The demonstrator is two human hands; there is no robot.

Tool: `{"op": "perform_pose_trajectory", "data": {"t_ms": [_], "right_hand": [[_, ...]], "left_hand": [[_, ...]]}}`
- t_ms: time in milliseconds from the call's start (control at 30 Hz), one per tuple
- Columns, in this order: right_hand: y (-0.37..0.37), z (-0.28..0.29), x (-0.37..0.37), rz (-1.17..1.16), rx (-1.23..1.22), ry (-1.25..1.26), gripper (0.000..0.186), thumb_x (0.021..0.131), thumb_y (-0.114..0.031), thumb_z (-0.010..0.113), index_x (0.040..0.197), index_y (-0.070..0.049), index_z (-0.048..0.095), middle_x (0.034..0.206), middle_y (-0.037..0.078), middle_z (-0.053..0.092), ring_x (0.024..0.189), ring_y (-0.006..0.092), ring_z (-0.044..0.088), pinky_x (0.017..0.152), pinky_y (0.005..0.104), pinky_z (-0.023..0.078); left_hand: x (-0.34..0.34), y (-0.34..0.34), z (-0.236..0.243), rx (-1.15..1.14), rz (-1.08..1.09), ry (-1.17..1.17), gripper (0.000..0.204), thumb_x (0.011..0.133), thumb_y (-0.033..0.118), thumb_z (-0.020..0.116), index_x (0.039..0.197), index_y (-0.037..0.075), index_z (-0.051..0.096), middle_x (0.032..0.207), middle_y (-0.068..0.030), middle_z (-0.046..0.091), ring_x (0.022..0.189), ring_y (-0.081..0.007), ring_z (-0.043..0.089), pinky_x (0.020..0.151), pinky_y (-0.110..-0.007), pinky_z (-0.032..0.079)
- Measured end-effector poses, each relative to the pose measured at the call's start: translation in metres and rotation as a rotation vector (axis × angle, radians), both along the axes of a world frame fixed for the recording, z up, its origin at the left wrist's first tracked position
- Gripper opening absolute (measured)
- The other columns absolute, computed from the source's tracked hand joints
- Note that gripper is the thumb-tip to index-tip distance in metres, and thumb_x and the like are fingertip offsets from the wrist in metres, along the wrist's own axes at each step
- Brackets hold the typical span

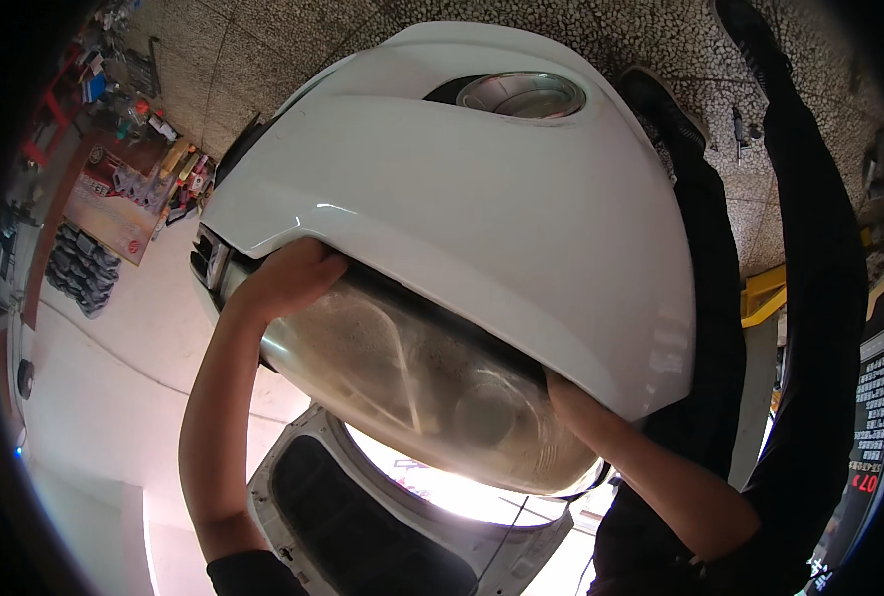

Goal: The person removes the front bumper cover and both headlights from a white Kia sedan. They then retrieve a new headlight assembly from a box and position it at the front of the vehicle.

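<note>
A white car bumper [462,189] fills the middle, with a round fog lamp [521,94] set in its far part. Along its near edge lies a long, hazed headlight [412,358]. My left hand [308,273] is curled at the bumper's edge over the left part of the headlight, its fingertips tucked out of sight. Farther right, my right hand [559,390] reaches into the dark gap between bumper and headlight. The bumper's edge hides its fingers, so what they touch cannot be seen.
A raised car hood [362,517] with a dark lining stands below the headlight. To the right are a person's legs [809,228] in black trousers, a yellow metal frame [763,296] and a dark lettered board [874,417]. Cluttered boxes and parts [178,179] line the left side.
</note>
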State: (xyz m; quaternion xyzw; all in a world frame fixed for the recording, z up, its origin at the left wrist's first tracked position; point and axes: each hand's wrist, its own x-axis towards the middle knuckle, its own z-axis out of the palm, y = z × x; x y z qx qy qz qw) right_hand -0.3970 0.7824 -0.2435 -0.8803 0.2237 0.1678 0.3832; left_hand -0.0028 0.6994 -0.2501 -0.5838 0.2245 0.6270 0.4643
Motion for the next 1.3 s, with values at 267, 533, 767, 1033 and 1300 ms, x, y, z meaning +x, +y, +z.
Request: {"op": "perform_pose_trajectory", "data": {"t_ms": [267,533,767,1033,1300], "right_hand": [[-0.028,0.028,-0.003,0.437,0.082,0.223,0.039,0.093,-0.014,0.054,0.129,-0.002,0.060,0.118,0.022,0.064,0.108,0.0318,0.064,0.097,0.0383,0.051],[-0.031,0.024,-0.005,0.433,0.086,0.194,0.035,0.099,-0.014,0.049,0.127,0.005,0.060,0.118,0.021,0.064,0.109,0.0325,0.063,0.100,0.0353,0.049],[-0.020,0.018,-0.015,0.436,0.021,0.120,0.035,0.102,-0.015,0.048,0.126,0.007,0.060,0.118,0.021,0.064,0.108,0.0315,0.063,0.097,0.0367,0.050],[-0.013,0.006,-0.003,-0.470,0.919,0.540,0.035,0.107,-0.025,0.042,0.128,-0.003,0.060,0.122,0.017,0.064,0.113,0.0310,0.061,0.097,0.0403,0.048],[-0.003,0.000,0.001,-0.384,1.028,0.509,0.037,0.107,-0.030,0.041,0.132,-0.008,0.059,0.129,0.015,0.062,0.120,0.0314,0.058,0.104,0.0392,0.046]], "left_hand": [[-0.003,0.001,0.020,-0.220,0.297,-0.012,0.042,0.103,0.033,0.053,0.117,-0.005,0.064,0.107,-0.0156,0.069,0.102,-0.0182,0.060,0.094,-0.034,0.045],[-0.022,-0.020,0.025,-0.251,0.018,-0.061,0.038,0.099,0.032,0.061,0.091,-0.004,0.066,0.082,-0.0180,0.066,0.076,-0.0326,0.061,0.068,-0.041,0.046],[-0.047,0.009,0.038,-0.757,0.011,-0.068,0.037,0.096,0.035,0.065,0.084,0.000,0.067,0.078,-0.0160,0.060,0.074,-0.0365,0.058,0.062,-0.042,0.045],[-0.051,0.010,0.028,-0.797,0.000,-0.215,0.038,0.095,0.035,0.068,0.079,0.001,0.071,0.070,-0.0144,0.060,0.063,-0.0346,0.058,0.057,-0.040,0.043],[-0.053,0.013,0.024,-0.788,-0.109,-0.260,0.040,0.092,0.038,0.070,0.075,0.002,0.071,0.067,-0.0125,0.059,0.060,-0.0331,0.056,0.054,-0.041,0.041]]}}
